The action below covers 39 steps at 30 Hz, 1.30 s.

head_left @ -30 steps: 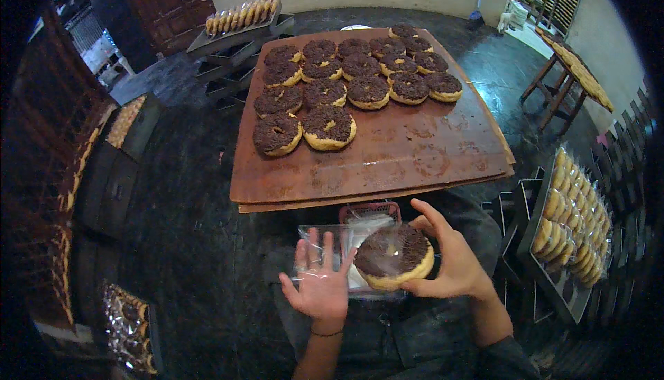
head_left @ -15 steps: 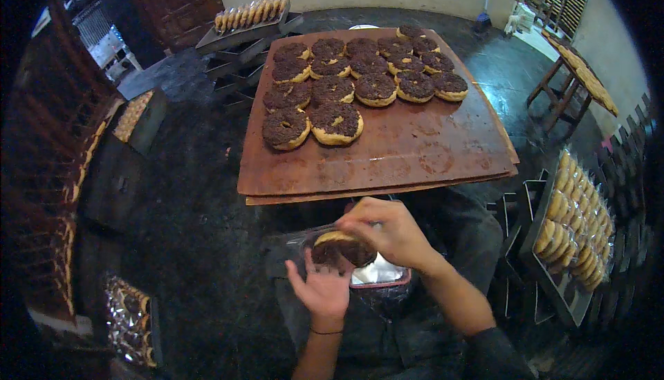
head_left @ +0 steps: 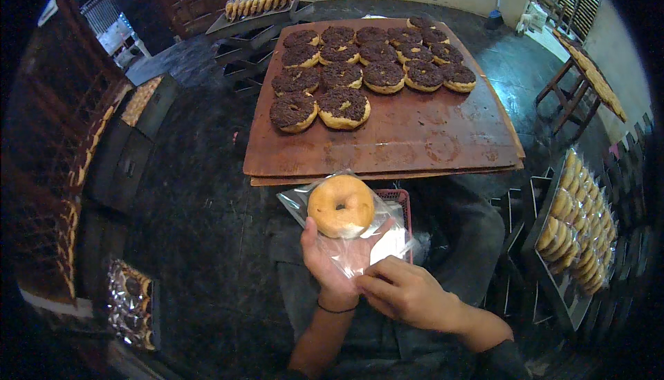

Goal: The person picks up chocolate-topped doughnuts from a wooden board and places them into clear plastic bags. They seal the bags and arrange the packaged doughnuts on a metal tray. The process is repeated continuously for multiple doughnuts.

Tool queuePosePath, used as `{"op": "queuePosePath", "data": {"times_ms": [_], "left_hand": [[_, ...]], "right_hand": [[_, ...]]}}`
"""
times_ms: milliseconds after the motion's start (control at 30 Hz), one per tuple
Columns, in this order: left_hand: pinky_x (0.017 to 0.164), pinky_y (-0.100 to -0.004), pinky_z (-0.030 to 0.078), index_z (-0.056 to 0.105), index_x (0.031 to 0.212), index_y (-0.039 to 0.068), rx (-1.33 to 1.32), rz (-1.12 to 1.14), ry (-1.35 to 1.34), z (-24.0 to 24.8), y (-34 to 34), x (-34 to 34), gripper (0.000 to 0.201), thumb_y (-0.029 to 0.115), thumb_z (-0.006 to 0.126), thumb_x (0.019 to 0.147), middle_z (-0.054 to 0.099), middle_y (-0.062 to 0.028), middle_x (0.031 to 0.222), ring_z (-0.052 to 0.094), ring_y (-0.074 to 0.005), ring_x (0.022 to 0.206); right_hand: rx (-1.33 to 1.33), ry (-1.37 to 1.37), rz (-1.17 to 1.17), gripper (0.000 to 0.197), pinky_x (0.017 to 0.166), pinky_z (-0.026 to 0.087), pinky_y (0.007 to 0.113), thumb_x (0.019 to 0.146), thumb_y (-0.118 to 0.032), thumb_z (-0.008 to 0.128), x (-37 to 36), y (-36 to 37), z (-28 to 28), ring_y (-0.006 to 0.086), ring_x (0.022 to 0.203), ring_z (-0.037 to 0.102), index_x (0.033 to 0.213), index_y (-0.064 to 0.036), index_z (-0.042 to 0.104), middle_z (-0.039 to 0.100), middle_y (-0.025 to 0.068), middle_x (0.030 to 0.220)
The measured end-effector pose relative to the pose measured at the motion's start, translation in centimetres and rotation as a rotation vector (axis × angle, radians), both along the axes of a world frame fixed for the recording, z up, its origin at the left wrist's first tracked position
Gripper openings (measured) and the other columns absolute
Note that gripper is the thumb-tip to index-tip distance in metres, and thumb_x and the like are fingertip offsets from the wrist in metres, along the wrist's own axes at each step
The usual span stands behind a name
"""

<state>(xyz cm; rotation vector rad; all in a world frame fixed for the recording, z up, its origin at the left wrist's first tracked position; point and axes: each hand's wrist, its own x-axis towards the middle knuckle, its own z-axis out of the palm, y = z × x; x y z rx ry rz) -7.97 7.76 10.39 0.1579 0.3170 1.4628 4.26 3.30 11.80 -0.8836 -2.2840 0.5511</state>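
Observation:
A doughnut (head_left: 341, 206), its plain golden side up, sits inside a clear plastic bag (head_left: 294, 200). My left hand (head_left: 332, 269) holds it from below, palm up, with the thumb along the near left edge. At the bag's near end, my right hand (head_left: 408, 293) pinches the plastic between thumb and fingers, close to my left palm. Just beyond my hands stands a wooden board (head_left: 408, 145) bearing rows of doughnuts topped with dark chocolate sprinkles (head_left: 344, 108).
Under my hands is a red basket (head_left: 398, 200) with clear bags. On the right, a tray (head_left: 543, 269) holds bagged pastries (head_left: 577, 224). More trayed pastries (head_left: 263, 3) lie at the far left, and wrapped ones (head_left: 131, 304) at the near left. A wooden bench (head_left: 588, 79) stands far right.
The doughnut has turned from its chocolate side to its plain side within the bag. My right hand has come down from the bag's far side to its near end.

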Motion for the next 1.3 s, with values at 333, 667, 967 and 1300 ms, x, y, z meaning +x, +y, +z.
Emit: {"op": "queuePosePath", "data": {"times_ms": [333, 667, 967, 1300], "left_hand": [[0.099, -0.0684, 0.003, 0.021, 0.137, 0.004, -0.082, -0.472, -0.319, -1.2, -0.4, -3.2, 0.079, 0.051, 0.048, 0.08, 0.014, -0.0212, 0.144, 0.004, -0.0427, 0.133], [0.102, -0.0497, 0.027, 0.023, 0.136, 0.004, 0.048, -0.592, -0.13, -0.2, -2.1, -0.2, 0.074, 0.059, 0.03, 0.087, 0.033, -0.0162, 0.137, 0.033, -0.0317, 0.125], [0.077, -0.0228, 0.041, 0.047, 0.091, 0.004, 0.17, -0.493, 0.545, -6.9, -0.7, 5.1, 0.015, 0.007, 0.059, 0.084, 0.053, -0.0051, 0.09, 0.05, -0.0094, 0.084], [0.067, -0.0229, 0.044, 0.03, 0.116, 0.014, 0.066, -0.418, 0.439, -6.3, -0.1, 7.3, 0.046, 0.008, 0.061, 0.083, 0.054, -0.0103, 0.09, 0.051, -0.0116, 0.075]], "right_hand": [[-0.403, -0.357, -0.228, 0.03, 0.074, 0.046, 0.037, 0.072, -0.016, 0.062, 9.8, 0.3, -1.2, 0.0295, 0.09, 0.054, 0.098, -0.002, 0.057, 0.053, 0.0168, 0.106], [0.264, 0.407, -0.21, 0.022, 0.076, 0.048, 0.035, 0.069, -0.008, 0.07, 4.8, 1.9, 2.5, 0.0288, 0.093, 0.057, 0.087, -0.0019, 0.059, 0.061, 0.0135, 0.092], [-0.741, 1.204, -0.513, 0.014, 0.068, 0.044, 0.024, 0.091, -0.015, 0.049, 11.5, -0.5, -6.2, 0.0105, 0.077, 0.052, 0.084, -0.0024, 0.05, 0.055, 0.0046, 0.085], [-0.645, 1.105, -0.691, 0.013, 0.048, 0.035, 0.019, 0.088, -0.002, 0.044, 11.7, -1.4, -7.3, 0.0045, 0.053, 0.044, 0.09, -0.0019, 0.057, 0.051, 0.0008, 0.065]]}}
